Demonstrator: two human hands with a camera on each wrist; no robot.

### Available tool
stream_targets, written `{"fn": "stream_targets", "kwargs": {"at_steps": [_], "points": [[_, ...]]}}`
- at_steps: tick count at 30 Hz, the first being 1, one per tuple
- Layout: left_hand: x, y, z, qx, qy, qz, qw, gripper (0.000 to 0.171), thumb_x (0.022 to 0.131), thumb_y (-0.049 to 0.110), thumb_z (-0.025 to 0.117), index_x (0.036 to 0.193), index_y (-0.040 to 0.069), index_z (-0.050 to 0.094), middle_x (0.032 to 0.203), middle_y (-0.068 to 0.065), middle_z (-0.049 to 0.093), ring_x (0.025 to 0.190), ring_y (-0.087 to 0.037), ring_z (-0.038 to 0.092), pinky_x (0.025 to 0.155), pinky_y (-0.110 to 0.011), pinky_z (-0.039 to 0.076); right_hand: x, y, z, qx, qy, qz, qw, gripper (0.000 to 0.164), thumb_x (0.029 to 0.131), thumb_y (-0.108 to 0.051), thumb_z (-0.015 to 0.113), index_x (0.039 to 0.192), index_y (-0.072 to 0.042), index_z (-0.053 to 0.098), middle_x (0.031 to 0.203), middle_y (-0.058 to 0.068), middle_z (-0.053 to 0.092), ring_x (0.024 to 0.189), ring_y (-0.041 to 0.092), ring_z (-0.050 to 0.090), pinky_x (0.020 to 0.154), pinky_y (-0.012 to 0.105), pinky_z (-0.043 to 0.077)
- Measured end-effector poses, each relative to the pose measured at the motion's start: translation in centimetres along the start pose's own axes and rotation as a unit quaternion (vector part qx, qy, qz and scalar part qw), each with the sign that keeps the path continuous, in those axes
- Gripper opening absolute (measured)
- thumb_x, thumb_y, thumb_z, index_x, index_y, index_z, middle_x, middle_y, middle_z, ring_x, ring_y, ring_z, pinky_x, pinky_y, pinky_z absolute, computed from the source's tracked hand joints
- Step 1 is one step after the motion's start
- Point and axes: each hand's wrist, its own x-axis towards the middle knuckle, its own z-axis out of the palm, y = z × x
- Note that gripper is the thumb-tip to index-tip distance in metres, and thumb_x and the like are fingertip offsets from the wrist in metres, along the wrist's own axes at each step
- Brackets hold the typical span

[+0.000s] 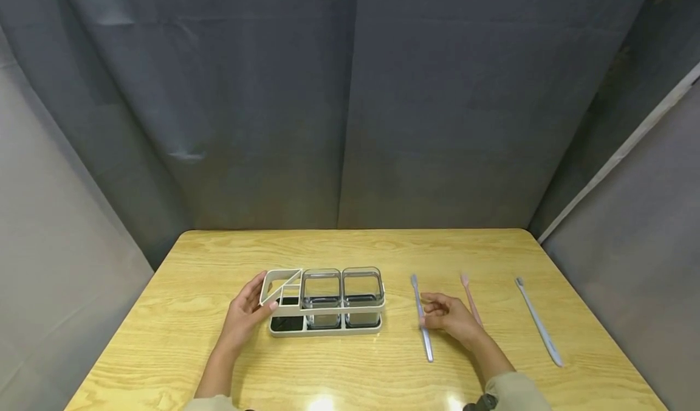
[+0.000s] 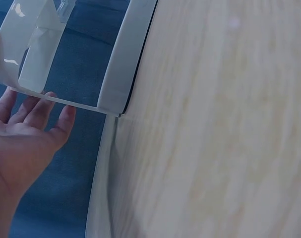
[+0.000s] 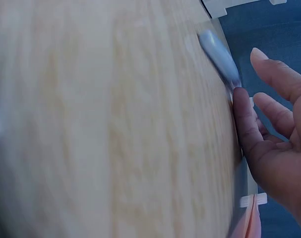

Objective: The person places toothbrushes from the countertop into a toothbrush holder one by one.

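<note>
One bluish toothbrush [image 1: 419, 306] lies on the wooden table [image 1: 328, 371], right hand [image 1: 451, 321] right at its handle, thumb and fingers apart! To its left, the left hand [image 1: 244, 318] clamps the holder [image 1: 325, 332], two clear cups [image 1: 321, 289] seated inside. Farther right: a partly hidden pink toothbrush [image 1: 470, 298], then a grey-blue toothbrush [image 1: 538, 323]; dark curtains [image 1: 262, 107] behind.

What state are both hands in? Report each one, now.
Left hand: holding the left end of the white holder.
Right hand: open at the leftmost toothbrush, thumb and forefinger apart.
</note>
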Motion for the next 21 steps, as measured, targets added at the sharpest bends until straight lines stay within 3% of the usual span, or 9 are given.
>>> {"fn": "stream_targets", "kwargs": {"at_steps": [6,12,18,21], "points": [[-0.09,-0.22,0.08,-0.003,-0.001,0.002,1.0000,0.067,0.084,-0.003,0.063,0.142,0.001,0.031,0.141,-0.024,0.034,0.126,-0.040,0.035,0.094,-0.022,0.041,0.11,-0.05,0.28,-0.023,0.013,0.003,1.000,0.068,0.077,-0.006,0.075,0.133,0.010,0.040,0.107,0.023,0.047,0.085,0.026,0.046,0.066,0.025,0.050],[-0.42,-0.08,-0.01,-0.013,-0.002,0.000,0.9999,0.067,0.084,-0.006,0.062,0.142,0.000,0.031,0.140,-0.027,0.033,0.119,-0.020,0.048,0.091,-0.026,0.044,0.43,-0.22,0.66,-0.070,0.030,-0.001,0.997,0.067,0.073,-0.005,0.077,0.129,0.013,0.044,0.101,0.019,0.050,0.081,0.024,0.046,0.062,0.023,0.049],[-0.39,0.24,-0.09,-0.011,-0.009,-0.005,0.9999,0.066,0.085,-0.004,0.062,0.143,0.002,0.030,0.141,-0.023,0.033,0.123,-0.040,0.040,0.089,-0.028,0.046,0.80,-0.13,0.95,-0.110,0.045,0.007,0.993,0.063,0.071,-0.005,0.077,0.126,0.011,0.049,0.098,0.015,0.054,0.080,0.023,0.049,0.064,0.024,0.049],[-0.27,0.30,-0.08,-0.012,-0.014,-0.007,0.9998,0.066,0.085,-0.005,0.061,0.143,0.002,0.030,0.142,-0.023,0.033,0.123,-0.038,0.041,0.089,-0.028,0.047,0.87,-0.07,1.01,-0.114,0.051,0.016,0.992,0.062,0.070,-0.004,0.076,0.125,0.010,0.051,0.097,0.014,0.053,0.080,0.023,0.048,0.066,0.026,0.049]]}}
